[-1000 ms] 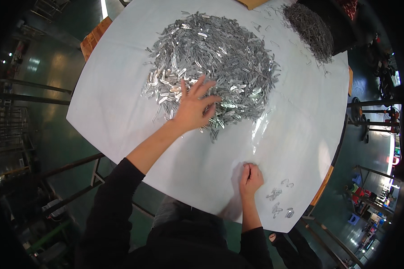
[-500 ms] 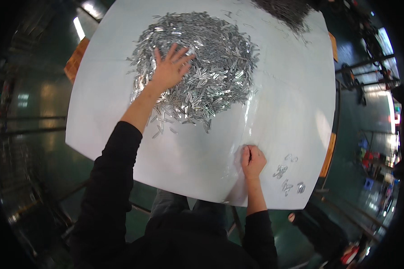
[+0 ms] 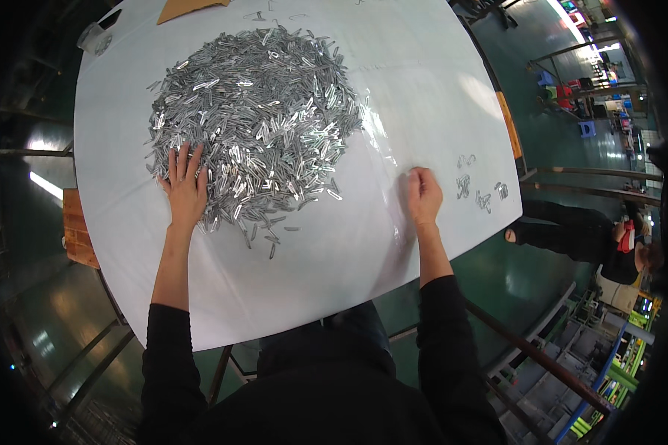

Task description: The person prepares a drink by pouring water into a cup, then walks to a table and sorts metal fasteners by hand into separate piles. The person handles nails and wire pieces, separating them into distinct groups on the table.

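A broad heap of small, elongated silver metal clips lies on the white-covered table. My left hand rests palm down at the heap's near left edge, fingers spread over the outermost clips. To the right of the heap, my right hand is closed in a loose fist on or just over the table. Its fingers hide whatever may be inside. Just right of that fist sit several small clusters of silver clips, set apart from the heap.
A clear plastic cup stands at the far left corner, and a piece of cardboard lies at the far edge. Wooden pieces stick out beside the table. A person in dark clothes is off to the right.
My left hand has moved from the middle of the heap to its near left edge. My right hand stays closed in about the same place. The whole view has shifted and turned.
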